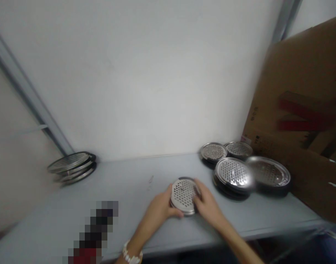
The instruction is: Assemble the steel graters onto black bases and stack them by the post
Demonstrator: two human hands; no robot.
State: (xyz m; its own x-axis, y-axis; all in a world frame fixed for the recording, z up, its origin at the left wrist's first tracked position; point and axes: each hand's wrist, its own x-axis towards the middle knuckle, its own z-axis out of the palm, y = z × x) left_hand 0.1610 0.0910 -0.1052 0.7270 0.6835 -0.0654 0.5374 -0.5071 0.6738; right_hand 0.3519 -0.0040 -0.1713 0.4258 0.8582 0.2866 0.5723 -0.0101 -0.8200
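A round metal grater disc (183,194), pierced with rows of slots and partly dark-rimmed, is between my two hands just above or on the grey table. My left hand (165,206) grips its left edge, thumb along the near side. At the opposite edge, the fingers of my right hand (206,204) are curled over the rim and upper face, slightly blurred. Similar discs lie to the right; the nearest is a shiny disc stack (233,174).
Several discs in a tilted stack (73,165) sit at the far left. Behind the right stack are a back disc (214,151) and another disc (238,149); a wide disc (269,172) lies beside it. A large cardboard box (296,84) borders the right of the table (124,187).
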